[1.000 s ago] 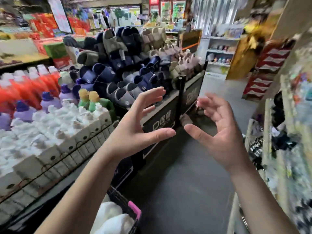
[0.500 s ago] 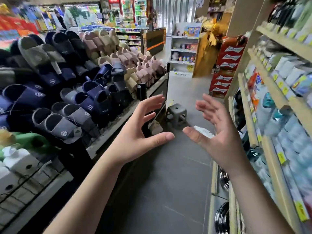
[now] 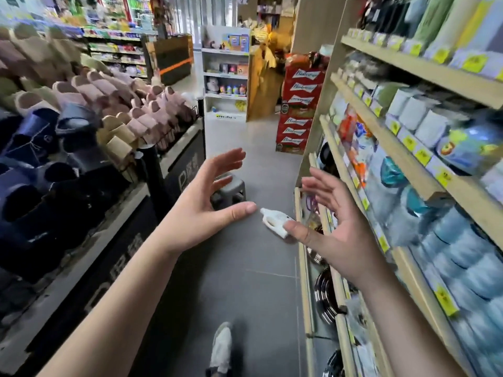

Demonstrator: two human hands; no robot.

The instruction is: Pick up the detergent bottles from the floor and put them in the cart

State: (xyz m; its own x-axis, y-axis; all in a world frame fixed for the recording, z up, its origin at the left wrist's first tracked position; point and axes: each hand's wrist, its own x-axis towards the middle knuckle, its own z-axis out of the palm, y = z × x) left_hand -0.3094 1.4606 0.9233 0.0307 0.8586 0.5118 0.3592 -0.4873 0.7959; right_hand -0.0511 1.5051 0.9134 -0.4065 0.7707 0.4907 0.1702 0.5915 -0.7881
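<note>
White plastic, one detergent bottle lies on its side on the grey tiled floor, close to the foot of the wooden shelving on your right. From your head view it shows in the gap between your two thumbs. The thumb tip of your left hand sits just to its left, and the thumb of your right hand covers its lower end. The bottle is down on the floor beyond both hands, and neither touches it.

Your left fingers are spread and slightly bent, palm turned inward, grasping nothing. Your right fingers are loose and apart, also holding nothing.

A small grey plastic stool stands on the floor, partly hidden behind your left hand. Slippers in pink, tan and navy are heaped on the display rack to your left. Stacked red beer cartons stand at the far end of the right shelving. One pale shoe shows at the bottom edge.
</note>
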